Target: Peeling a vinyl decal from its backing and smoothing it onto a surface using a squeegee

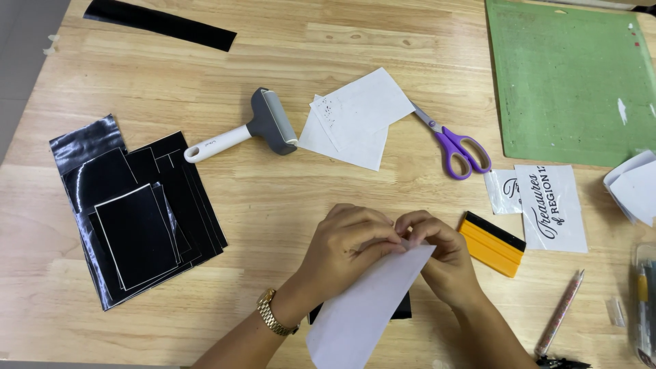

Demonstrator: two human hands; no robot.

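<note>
Across the whole frame spreads a pale wooden table point(287, 205); at the upper right lies a green cutting mat point(567, 82), the largest thing on it; at the left sits a fanned stack of glossy black sheets point(137, 219), with a long black strip point(160, 24) at the upper left edge. At the lower centre a white sheet of paper point(362, 314) slants down toward the bottom edge, its top corner pinched between both hands; a dark piece point(403, 311) shows just beneath it, partly hidden. The left hand point(345, 246), with a gold watch point(273, 313) on its wrist, is closed with fingertips pressed on the paper's upper corner; the right hand point(441, 253) is likewise closed on that same corner, fingertips meeting those of the left. Above the hands, at centre, lie two overlapping white slips point(355, 119); just left of them rests a grey roller with a white handle point(256, 126); just right of them, purple-handled scissors point(454, 143). Right of the right hand sits a yellow squeegee point(492, 244), close but not touching; beside it lie two clear sheets with black lettering point(550, 205); at the right edge, folded white paper point(635, 188); at the lower right, a slim glittery pen point(560, 313).
</note>
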